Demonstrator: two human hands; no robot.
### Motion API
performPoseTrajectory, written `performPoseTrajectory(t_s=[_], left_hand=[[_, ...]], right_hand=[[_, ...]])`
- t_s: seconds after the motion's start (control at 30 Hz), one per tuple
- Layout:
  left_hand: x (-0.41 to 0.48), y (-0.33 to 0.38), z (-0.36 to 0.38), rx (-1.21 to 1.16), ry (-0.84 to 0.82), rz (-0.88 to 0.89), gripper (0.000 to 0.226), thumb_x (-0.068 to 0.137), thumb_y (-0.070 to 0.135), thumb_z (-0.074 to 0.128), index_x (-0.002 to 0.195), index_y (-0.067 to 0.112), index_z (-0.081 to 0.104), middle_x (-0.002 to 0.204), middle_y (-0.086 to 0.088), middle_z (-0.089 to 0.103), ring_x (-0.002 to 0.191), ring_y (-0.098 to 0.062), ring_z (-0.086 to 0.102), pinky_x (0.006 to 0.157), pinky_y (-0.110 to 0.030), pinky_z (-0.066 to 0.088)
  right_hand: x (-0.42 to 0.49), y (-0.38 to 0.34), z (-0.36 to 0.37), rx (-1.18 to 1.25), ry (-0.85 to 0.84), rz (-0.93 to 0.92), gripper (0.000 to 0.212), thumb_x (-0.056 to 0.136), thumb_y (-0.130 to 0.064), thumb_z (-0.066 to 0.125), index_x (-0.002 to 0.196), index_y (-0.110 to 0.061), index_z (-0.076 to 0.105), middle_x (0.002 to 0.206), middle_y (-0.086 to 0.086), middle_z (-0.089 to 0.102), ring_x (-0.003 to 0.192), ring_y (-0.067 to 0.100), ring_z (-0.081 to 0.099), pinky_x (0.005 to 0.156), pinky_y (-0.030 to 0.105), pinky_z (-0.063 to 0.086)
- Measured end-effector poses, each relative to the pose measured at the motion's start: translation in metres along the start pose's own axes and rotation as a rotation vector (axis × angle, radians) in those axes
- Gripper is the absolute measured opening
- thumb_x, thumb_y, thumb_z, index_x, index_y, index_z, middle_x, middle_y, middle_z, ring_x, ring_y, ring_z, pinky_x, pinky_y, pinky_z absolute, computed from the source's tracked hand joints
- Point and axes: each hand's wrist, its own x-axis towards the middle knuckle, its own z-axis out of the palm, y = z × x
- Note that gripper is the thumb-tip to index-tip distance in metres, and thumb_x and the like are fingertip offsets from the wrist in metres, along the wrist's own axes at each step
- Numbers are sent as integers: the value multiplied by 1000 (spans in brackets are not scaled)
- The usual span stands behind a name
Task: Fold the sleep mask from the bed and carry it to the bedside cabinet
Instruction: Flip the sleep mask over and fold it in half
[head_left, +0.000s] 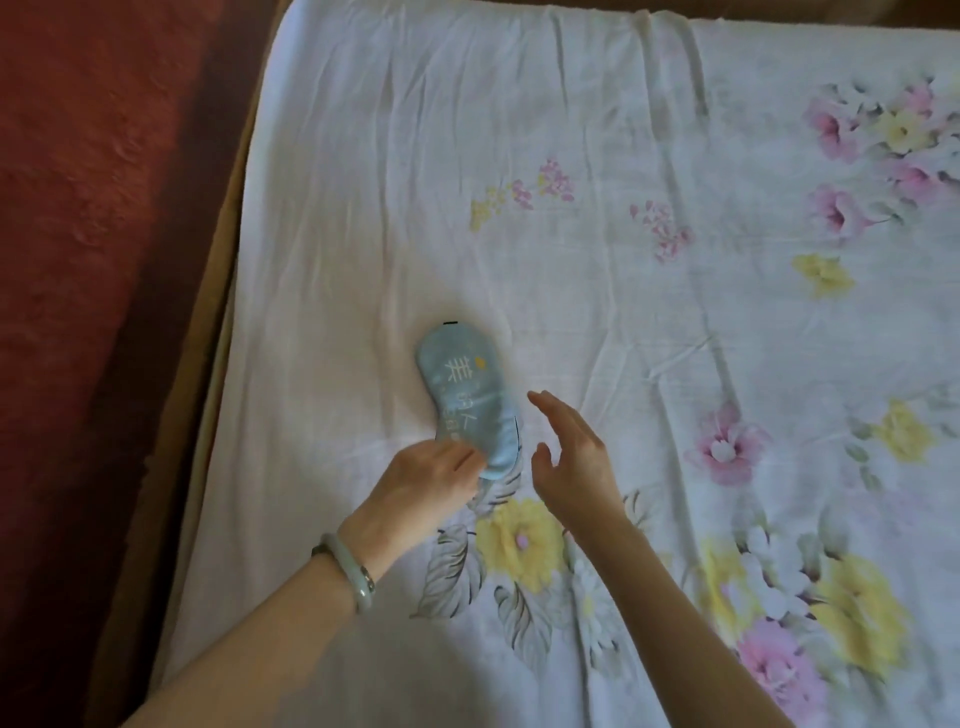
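Note:
A light blue sleep mask (465, 395) with pale printed characters lies flat on the white floral bed sheet (597, 234), near the bed's left side. A sliver of its dark strap shows at the far end. My left hand (426, 480) pinches the mask's near end between its fingers. My right hand (571, 452) hovers just right of the mask, fingers spread, touching nothing. The bedside cabinet is out of view.
The bed's brown frame edge (223, 260) runs down the left. Beyond it lies a red floor or rug (78, 234). A pale green bangle (353, 574) sits on my left wrist. Wrinkled sheet with pink and yellow flowers (831, 208) spreads to the right.

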Motion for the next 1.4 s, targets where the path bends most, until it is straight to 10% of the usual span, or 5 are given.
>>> performPoseTrajectory(t_s=[0.33,0.83,1.03,1.17,1.4], left_hand=[[-104,89,-15,-198,-68,-41,18,74,-3,59,79,8,71,79,-4,72,61,-23,65,55,-29,53],[-113,115,-100,-438,142,-161,20,86,1,53,96,3,70,94,-8,73,84,-19,69,76,-27,55],[-121,98,-101,-771,387,-796,21,92,11,51,96,27,63,92,19,69,86,1,66,75,-13,50],[-139,84,-54,-904,293,-1230,25,91,7,59,86,31,64,88,4,72,88,-16,69,81,-42,57],[-146,95,10,-738,-27,-1309,16,89,6,52,90,20,58,83,4,64,86,-24,63,63,-19,46]], right_hand=[[-129,37,4,-361,-540,-122,75,80,3,49,145,-28,27,157,4,17,144,21,15,113,33,25],[-124,6,14,-64,-500,8,39,77,-10,71,115,-19,67,140,4,50,129,19,42,101,26,32],[-118,0,-14,526,-363,382,16,81,2,62,76,-13,65,75,2,65,74,13,58,71,20,43],[-116,15,-16,398,-320,414,10,81,-10,65,74,-17,63,66,0,62,57,12,56,59,25,45],[-119,35,16,19,-182,388,17,85,-13,59,101,-13,66,94,2,68,94,23,62,80,31,47]])
